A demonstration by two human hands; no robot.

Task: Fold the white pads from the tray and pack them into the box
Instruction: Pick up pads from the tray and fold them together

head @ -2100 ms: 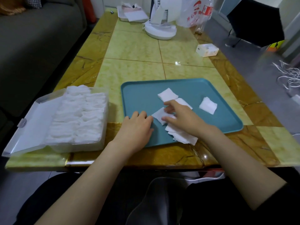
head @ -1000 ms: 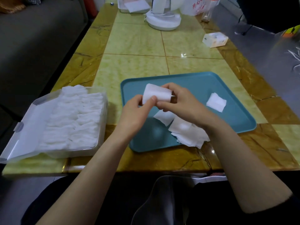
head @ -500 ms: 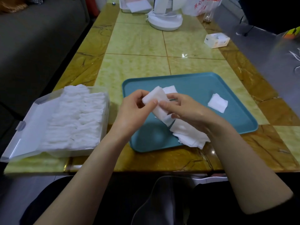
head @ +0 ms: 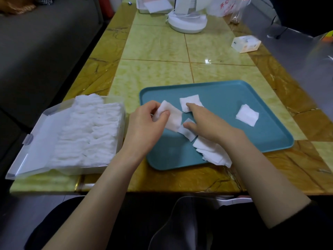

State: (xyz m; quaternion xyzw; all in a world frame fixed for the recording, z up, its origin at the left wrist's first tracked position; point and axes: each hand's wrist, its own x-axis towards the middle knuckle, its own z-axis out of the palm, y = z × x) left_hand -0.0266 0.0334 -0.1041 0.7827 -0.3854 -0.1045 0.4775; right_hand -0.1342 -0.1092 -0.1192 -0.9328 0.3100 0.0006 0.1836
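Folded pad point(head: 171, 116) is now in my left hand point(head: 144, 127) alone, pinched between thumb and fingers over the tray's point(head: 270, 147) near-left corner. Half a second ago both hands were on it, working the crease. Right hand point(head: 207, 123) has let go and dropped flat to the tray: fingers straight, holding nothing, index tip on the next pad point(head: 191, 103), thumb touching a second flat pad point(head: 187, 131).

Read: fold done, this one is ready to pack, and the right hand is already staging the next.

Box point(head: 121, 123) sits just left of the left hand, lid point(head: 36, 141) swung open on its far side, out of the path. Packed pads point(head: 86, 130) fill it in tight rows nearly to the rim, so finding a slot is the hard bit. Box's near wall lies between hand and rows; I judge the hand must lift over it.

Left to do: a loose stack point(head: 212, 154) under the right wrist, overhanging the tray's near edge, and one pad point(head: 247, 115) well right of the right hand.

Fan base point(head: 186, 24) and small carton point(head: 246, 44) sit far beyond both hands on the counter point(head: 162, 73); not in the way.
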